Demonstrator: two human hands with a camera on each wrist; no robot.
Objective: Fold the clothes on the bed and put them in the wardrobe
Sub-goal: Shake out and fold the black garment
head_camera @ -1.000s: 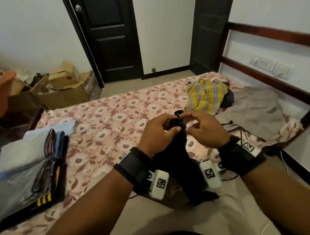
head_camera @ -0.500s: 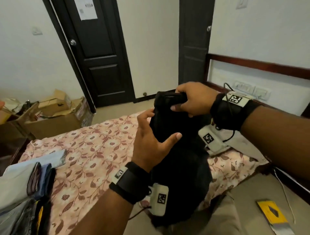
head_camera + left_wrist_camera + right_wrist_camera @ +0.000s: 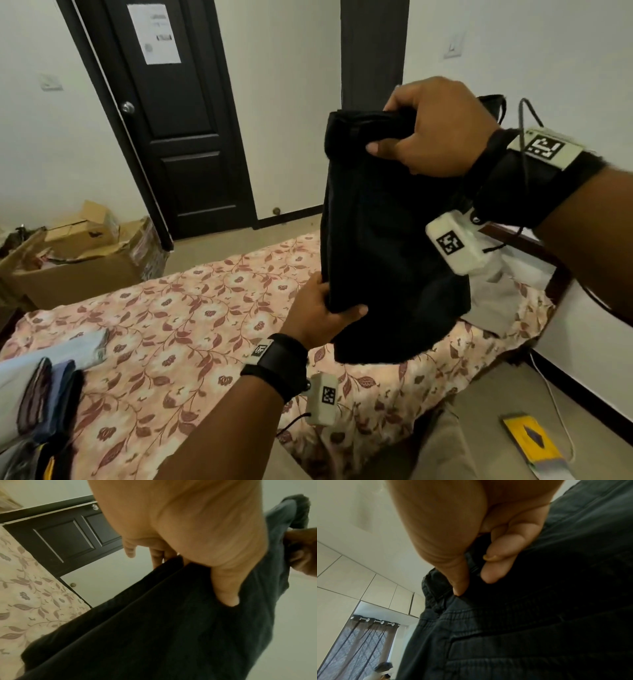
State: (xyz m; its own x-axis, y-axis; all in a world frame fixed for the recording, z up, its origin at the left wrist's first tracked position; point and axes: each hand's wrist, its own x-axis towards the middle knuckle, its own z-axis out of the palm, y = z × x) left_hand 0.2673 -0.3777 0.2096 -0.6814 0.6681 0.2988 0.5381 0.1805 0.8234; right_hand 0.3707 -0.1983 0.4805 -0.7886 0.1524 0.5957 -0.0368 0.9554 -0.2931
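Black garment [image 3: 387, 219] held hanging above the right end of the bed [image 3: 191, 318], right hand [image 3: 435, 130] clamped around the bunched waistband at top, left hand [image 3: 322, 311] pinching the lower left edge. Could slip crooked or unfold if either grip loosens before laying down. Ribbed elastic waistband visible only from the right wrist; folded stack [image 3: 37, 387] at the bed's left edge only from the head.

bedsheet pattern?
Pale pink bedsheet printed with reddish-brown flowers and leafy vines; clearest in the head view.
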